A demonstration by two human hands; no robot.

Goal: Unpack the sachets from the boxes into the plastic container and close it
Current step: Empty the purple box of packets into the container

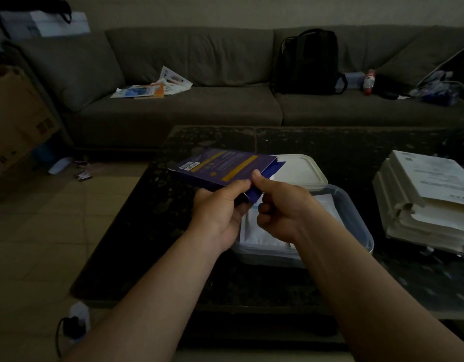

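**Above the open container (356, 220): two hands on the purple box (220, 165)**

Over the dark table (152, 218), I see the left hand (220, 212) gripping the near end of the purple box, thumb on top and fingers curled beneath. The right hand (283, 207) pinches the blue flap (253, 195) at that same end, thumb pressed down, the other fingers curled in. The purple box is held in the air, its far part in front of the white lid (301, 171), which lies flat just behind the container. The container sits on the table beneath both wrists, uncovered, with white sachets (254, 231) lying inside. A stack of papers (429, 199) rests on the right, well apart.
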